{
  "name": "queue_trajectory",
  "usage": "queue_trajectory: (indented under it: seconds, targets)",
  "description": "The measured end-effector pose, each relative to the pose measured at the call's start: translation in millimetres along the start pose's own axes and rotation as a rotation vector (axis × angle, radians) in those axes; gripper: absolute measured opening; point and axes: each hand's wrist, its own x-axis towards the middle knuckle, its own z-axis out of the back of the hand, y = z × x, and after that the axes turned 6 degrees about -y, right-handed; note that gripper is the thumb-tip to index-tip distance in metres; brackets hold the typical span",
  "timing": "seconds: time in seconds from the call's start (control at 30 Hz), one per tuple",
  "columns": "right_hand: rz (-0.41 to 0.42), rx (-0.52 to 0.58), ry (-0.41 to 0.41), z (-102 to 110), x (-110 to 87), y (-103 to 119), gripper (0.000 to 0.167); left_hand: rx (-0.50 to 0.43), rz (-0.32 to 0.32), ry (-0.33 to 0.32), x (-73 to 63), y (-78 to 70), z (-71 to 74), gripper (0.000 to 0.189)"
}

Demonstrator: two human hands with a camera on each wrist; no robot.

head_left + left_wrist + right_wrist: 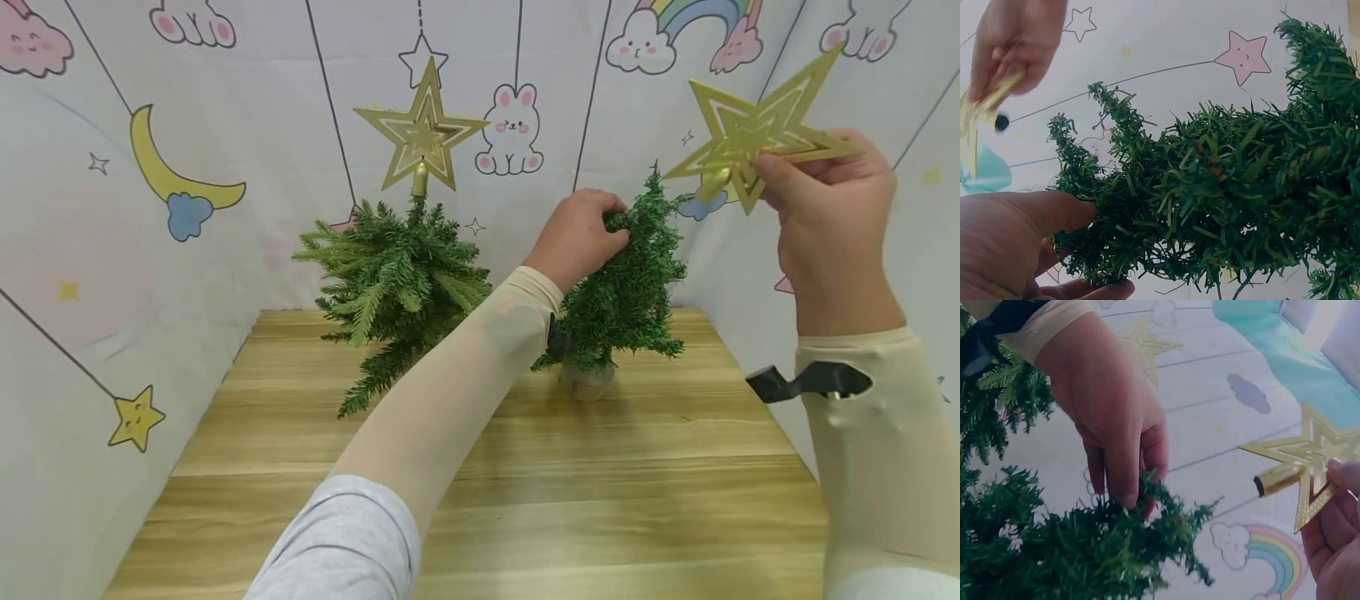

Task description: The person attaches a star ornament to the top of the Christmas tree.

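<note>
My left hand (581,233) grips the upper branches of a small green artificial Christmas tree (622,308) on the right; its thumb and fingers close around the greenery in the left wrist view. My right hand (836,225) is raised to the right of that tree's tip, pinching a gold star tree topper (750,137) by one point. The topper's hollow socket (1277,480) faces the tree and is apart from it. To the left stands a fuller Christmas tree (408,275), with another gold star topper (425,133) upright on its tip.
Both trees stand toward the back of a wood-grain table (637,492). The right tree has a wrapped base (587,382). Behind and beside the table hangs a white cloth (277,167) printed with bunnies, clouds and stars. A black wrist camera (810,382) sits on the right forearm.
</note>
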Motion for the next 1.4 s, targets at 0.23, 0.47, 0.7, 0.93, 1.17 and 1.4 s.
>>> queue_trajectory:
  seconds: [0.23,0.47,0.7,0.93,1.17,1.4]
  targets:
    - [-0.01,-0.112,0.051,-37.4,24.6,-8.6,0.039,-0.003,-0.006,0.021,0.8,1.4,-2.1,0.042]
    - [-0.077,-0.271,0.077,-44.6,38.6,-20.5,0.038,0.009,-0.015,0.025,-1.9,0.9,-5.4,0.042]
    - [-0.093,-0.313,0.087,-43.7,39.6,-23.1,0.033,0.016,-0.032,0.023,-2.5,-1.3,-5.3,0.042]
    - [-0.126,-0.382,0.09,-42.7,40.6,-27.8,0.032,0.052,-0.07,0.007,-1.1,-0.7,-1.2,0.043]
    - [-0.114,-0.49,0.132,-38.1,42.8,-35.9,0.03,0.03,-0.082,-0.014,-1.6,2.1,-2.2,0.039]
    - [-0.128,-0.552,0.175,-38.1,45.3,-39.0,0.027,0.038,-0.052,-0.006,-2.1,1.3,2.0,0.038]
